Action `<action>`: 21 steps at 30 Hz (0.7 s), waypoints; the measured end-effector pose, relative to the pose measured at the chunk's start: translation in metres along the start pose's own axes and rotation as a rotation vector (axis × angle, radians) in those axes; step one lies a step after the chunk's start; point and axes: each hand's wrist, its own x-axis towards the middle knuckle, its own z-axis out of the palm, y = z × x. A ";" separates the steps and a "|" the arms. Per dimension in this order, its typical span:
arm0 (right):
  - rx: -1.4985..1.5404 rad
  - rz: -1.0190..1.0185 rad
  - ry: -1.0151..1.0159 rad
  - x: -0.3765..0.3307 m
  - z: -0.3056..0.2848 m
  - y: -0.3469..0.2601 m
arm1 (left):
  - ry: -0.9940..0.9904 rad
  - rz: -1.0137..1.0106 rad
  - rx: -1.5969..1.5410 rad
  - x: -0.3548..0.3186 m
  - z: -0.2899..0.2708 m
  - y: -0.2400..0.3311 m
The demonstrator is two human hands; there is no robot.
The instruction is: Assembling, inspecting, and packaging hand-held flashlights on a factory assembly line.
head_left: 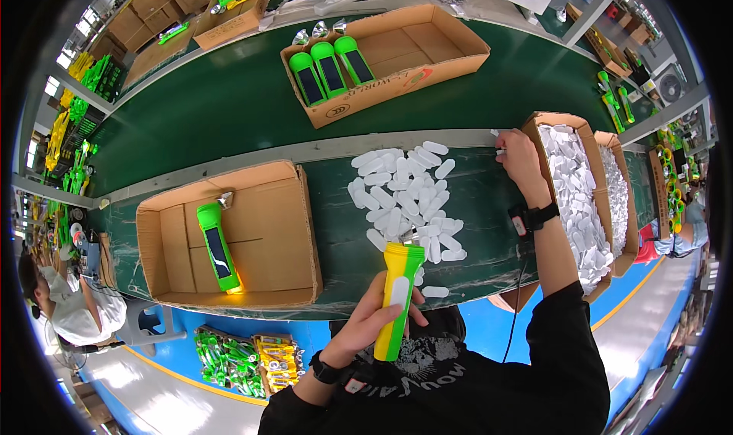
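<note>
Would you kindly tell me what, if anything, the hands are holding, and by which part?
The left hand holds a yellow-and-green flashlight by its handle. Something small and white shows at the right hand; whether it is gripped cannot be told.

Beyond the left hand point(370, 317) and slightly to its left, the long cardboard box point(401, 88) has a line of dark capital letters on its near wall, with a red-and-green emblem at the right end and a dark oval mark point(337, 110) containing letters at the left. Much farther off, left of the same hand, a smaller carton point(229, 30) bears faint, unreadable print. Closer to the body and right of that hand, the black top point(496, 381) carries pale, curving capitals, partly folded.
</note>
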 end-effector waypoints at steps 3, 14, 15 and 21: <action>-0.025 -0.001 -0.096 0.009 0.004 0.007 | 0.048 0.035 -0.043 -0.002 0.005 -0.004; 1.090 0.202 -0.328 -0.032 -0.049 -0.079 | 0.400 0.097 0.178 0.000 0.013 0.006; 1.166 0.201 -0.413 -0.038 -0.049 -0.086 | 0.404 0.147 0.144 0.001 0.013 0.004; 1.568 0.304 -0.479 -0.082 -0.045 -0.141 | 0.442 0.291 0.420 0.009 0.019 0.008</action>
